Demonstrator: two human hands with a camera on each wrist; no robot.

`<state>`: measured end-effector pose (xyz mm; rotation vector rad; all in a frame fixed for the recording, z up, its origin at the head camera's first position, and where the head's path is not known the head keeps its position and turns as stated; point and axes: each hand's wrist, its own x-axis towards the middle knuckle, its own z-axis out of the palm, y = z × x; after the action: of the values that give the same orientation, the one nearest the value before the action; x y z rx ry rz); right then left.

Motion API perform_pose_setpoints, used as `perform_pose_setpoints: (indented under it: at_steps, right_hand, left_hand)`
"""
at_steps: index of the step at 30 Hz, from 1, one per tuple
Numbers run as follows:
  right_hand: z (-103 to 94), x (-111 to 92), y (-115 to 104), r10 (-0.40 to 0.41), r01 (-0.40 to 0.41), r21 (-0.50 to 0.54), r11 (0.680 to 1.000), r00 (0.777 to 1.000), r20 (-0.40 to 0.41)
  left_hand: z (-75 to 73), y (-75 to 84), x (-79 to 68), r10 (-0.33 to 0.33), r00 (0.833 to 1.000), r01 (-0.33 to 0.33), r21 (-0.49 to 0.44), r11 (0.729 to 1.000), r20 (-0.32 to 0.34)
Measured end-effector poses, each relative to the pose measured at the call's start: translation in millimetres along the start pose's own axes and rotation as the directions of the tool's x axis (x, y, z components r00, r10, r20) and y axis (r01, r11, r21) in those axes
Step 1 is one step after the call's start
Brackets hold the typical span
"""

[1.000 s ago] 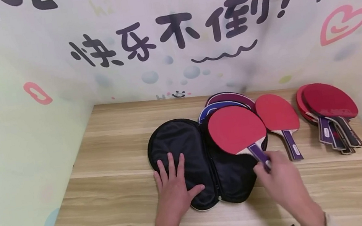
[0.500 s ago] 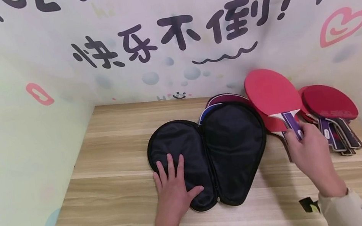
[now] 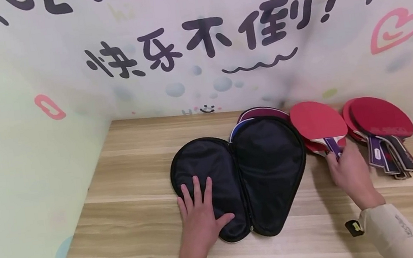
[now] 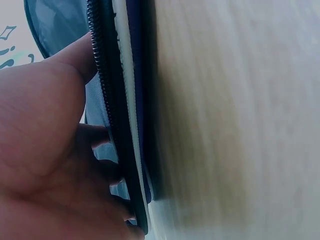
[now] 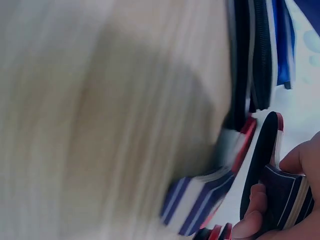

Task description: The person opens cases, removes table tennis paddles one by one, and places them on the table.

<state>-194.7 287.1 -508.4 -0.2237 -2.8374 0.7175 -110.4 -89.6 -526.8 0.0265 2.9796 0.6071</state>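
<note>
My right hand [image 3: 353, 174] grips the purple handle of a red table tennis paddle [image 3: 318, 120]. That paddle lies over, or just above, another red paddle [image 3: 314, 148], mostly hidden beneath it; contact is hard to judge. In the right wrist view, fingers and thumb close around the striped handle [image 5: 282, 197], with the lower paddle's handle [image 5: 197, 202] beside it. A black zippered paddle case [image 3: 272, 172] is spread open flat on the table. Across its left half my left hand [image 3: 200, 229] rests with fingers spread; the left wrist view shows the case's zipper edge [image 4: 107, 100].
Several red paddles with dark and purple handles are stacked [image 3: 381, 117] at the right. Behind the open case, a blue case [image 3: 239, 128] and a maroon case [image 3: 261, 113] show only their edges. A printed cloth wall [image 3: 200, 85] borders the wooden table [image 3: 130, 179] behind.
The paddle in my right hand has moved right from over the case's right half, then come down over the other red paddle. My left hand has stayed on the case.
</note>
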Motion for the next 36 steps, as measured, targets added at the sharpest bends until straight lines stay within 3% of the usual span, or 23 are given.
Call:
perform_pose_setpoints:
  at_steps: [7,15,19,24,28,33,36]
  right_hand:
    - [6.4,2,10,-0.033,0.033,-0.011,0.999,0.998,-0.055]
    - [6.8,-7,12,-0.062,0.062,-0.14,0.988,0.998,0.005]
    - [5.3,-11,9,-0.029,0.037,-0.189,0.981,0.999,0.043]
    - [-0.1,-9,-6,-0.057,0.045,-0.221,0.974,0.997,-0.048]
    - [-3.4,-7,-28,-0.148,0.144,-0.045,0.989,0.983,-0.111]
    - [-10.9,-8,-53,-0.175,0.168,0.283,0.944,0.985,-0.003]
    - [-17.8,-12,-68,-0.177,0.147,0.379,0.914,0.983,0.045]
  left_hand:
    - [-0.5,-0.6,-0.4,-0.005,1.0,0.005,-0.001,1.0,0.005]
    - [1.5,-0.3,-0.9,-0.007,1.0,0.007,0.001,1.0,-0.003]
    - [0.7,-0.1,-0.9,-0.005,1.0,0.005,-0.01,1.0,-0.007]
    - [-8.5,-0.4,-0.9,-0.008,0.999,0.006,-0.051,0.999,-0.053]
    - [-18.4,-4.4,-0.5,-0.041,0.992,0.034,-0.058,0.998,-0.12]
    - [-29.4,-16.6,0.0,-0.146,0.98,0.132,-0.104,0.986,-0.137]
    - [-33.6,-26.1,-1.5,-0.207,0.973,0.195,-0.114,0.974,-0.102]
